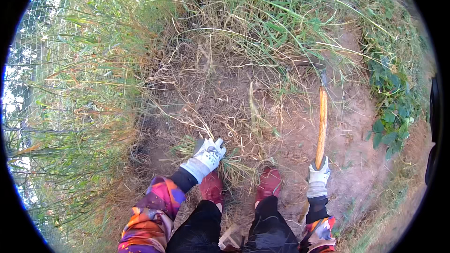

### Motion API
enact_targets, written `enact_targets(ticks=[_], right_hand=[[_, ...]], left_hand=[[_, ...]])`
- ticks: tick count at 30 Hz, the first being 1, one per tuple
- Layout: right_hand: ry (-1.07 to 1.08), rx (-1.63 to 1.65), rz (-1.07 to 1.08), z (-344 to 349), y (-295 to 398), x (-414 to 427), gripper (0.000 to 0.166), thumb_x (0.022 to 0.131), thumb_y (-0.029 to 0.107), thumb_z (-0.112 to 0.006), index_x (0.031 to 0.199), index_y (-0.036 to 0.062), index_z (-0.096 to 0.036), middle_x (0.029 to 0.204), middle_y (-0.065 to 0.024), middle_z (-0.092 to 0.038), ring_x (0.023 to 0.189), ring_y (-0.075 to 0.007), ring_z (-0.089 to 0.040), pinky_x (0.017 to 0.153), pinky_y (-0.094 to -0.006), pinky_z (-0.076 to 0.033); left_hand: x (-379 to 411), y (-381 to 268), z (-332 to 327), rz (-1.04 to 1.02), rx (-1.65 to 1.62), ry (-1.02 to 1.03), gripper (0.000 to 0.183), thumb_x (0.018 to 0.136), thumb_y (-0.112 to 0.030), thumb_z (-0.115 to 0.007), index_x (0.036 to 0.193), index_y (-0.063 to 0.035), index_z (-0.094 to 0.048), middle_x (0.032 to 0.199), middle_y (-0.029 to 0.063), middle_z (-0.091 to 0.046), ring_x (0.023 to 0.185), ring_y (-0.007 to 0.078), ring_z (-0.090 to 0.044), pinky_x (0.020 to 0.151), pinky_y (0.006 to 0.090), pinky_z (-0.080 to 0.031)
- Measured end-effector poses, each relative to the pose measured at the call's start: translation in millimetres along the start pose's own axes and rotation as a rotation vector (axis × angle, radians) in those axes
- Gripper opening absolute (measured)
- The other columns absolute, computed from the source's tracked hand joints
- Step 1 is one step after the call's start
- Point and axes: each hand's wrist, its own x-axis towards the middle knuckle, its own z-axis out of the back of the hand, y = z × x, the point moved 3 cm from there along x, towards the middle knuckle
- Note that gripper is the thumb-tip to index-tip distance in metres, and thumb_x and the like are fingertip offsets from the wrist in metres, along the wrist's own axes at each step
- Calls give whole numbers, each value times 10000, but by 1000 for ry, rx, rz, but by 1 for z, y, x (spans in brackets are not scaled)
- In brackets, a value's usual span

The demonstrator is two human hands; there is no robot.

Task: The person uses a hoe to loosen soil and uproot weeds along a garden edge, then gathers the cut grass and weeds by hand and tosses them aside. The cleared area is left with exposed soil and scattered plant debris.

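Observation:
My left hand (pixel 207 156), in a white and grey work glove, is closed around a bunch of cut grass (pixel 239 170) above my left shoe; stems stick out on both sides of the fist. On the right, my right hand (pixel 319 175), gloved the same way, grips a long wooden handle (pixel 321 123). A dark curved metal blade (pixel 309 62) is fixed at the handle's far end, like a sickle's. It lies at the edge of the tall green grass (pixel 281 14), and stems partly hide it.
Tall grass (pixel 88 95) and a wire mesh fence (pixel 35 35) line the left. A leafy vine (pixel 390 119) grows at the right beside bare soil (pixel 351 137). Dry stalks (pixel 211 66) litter the ground ahead of my red shoes (pixel 269 182).

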Motion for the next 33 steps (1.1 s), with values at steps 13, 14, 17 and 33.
enact_targets(ticks=[13, 14, 17, 33], right_hand=[[249, -79, 201, 7, 8, -47, 261, 700, 205, -650, 856, 62, -497, 651, -174, -559, 622, -369, -572, 538, -407, -443], [305, -125, 139, 1, 8, -44, 262, 701, 206, -649, 858, 63, -496, 651, -175, -559, 624, -371, -572, 541, -410, -443], [291, 75, 238, -23, 15, -30, 284, 706, 222, -654, 872, 54, -496, 656, -178, -558, 637, -372, -571, 553, -416, -442], [413, -27, 5, 21, -83, -114, 188, 769, 162, -617, 816, 95, -447, 494, -31, -462, 382, -127, -478, 346, -277, -366]], left_hand=[[87, -26, -35, -167, -17, 258, 384, 740, -115, -511, 1117, -57, -553, 892, 125, -623, 799, 281, -617, 671, 366, -482], [88, -25, -36, -142, -52, 272, 359, 735, -123, -512, 1084, -59, -563, 909, 126, -618, 824, 282, -610, 685, 372, -478], [79, -22, -34, -87, -161, 342, 285, 719, -144, -519, 984, -64, -588, 934, 128, -605, 879, 283, -593, 713, 386, -468], [-131, 185, -133, 1171, -1659, -928, 162, 783, 3, -513, 922, -44, -583, 761, 58, -628, 605, 168, -591, 477, 260, -443]])
